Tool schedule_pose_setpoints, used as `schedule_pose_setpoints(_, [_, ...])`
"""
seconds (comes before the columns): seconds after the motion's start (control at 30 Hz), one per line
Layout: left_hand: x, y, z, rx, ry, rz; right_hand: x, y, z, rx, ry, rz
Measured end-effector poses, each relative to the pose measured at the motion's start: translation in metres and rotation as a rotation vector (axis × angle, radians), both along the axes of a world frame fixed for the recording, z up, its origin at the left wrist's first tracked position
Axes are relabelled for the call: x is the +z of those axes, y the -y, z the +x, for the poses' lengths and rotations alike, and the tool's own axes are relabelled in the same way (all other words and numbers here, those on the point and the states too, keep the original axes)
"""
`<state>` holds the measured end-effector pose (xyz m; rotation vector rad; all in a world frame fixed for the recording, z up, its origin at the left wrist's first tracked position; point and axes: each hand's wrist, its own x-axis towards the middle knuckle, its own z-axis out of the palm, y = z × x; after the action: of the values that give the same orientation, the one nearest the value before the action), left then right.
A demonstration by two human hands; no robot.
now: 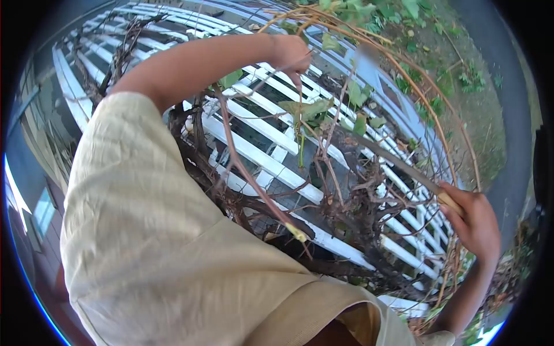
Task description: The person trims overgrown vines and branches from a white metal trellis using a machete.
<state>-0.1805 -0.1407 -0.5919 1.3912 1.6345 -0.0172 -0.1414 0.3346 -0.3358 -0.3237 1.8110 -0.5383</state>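
Note:
My right hand (473, 225) is closed around the light wooden handle (451, 203) of a long-bladed knife, its grey blade (404, 167) pointing up and left into the vines. The tip is lost among the dark, tangled stems. Farther out, my left hand (291, 55) is closed, thumb down, on a thin vine stem (300, 101) that hangs below it. Broad green leaves (311, 109) droop close under that hand. A thicker reddish-brown vine (245, 170) slants in front of me, with a pale cut end (297, 232).
White slats (271, 167) of a trellis spread beneath the vines. Gnarled dark branches (363, 230) twist across them. Long orange-brown canes (427, 104) arch over the right side. Grass with fallen leaves (479, 127) and a dark paved path (513, 144) lie beyond.

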Motion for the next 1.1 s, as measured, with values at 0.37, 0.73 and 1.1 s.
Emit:
schedule_pose_setpoints(0.37, [-0.070,-0.094,-0.029,-0.309,0.281,-0.102,-0.132,0.067,0.039,0.433,-0.017,-0.150])
schedule_pose_setpoints(0.73, [-0.062,-0.133,-0.031,-0.380,0.261,-0.207,-0.240,0.159,0.109,0.144,-0.024,-0.516])
schedule_pose_setpoints(1.1, [-0.083,-0.173,-0.113,0.071,-0.103,0.070,-0.236,0.142,0.093,0.111,0.047,-0.223])
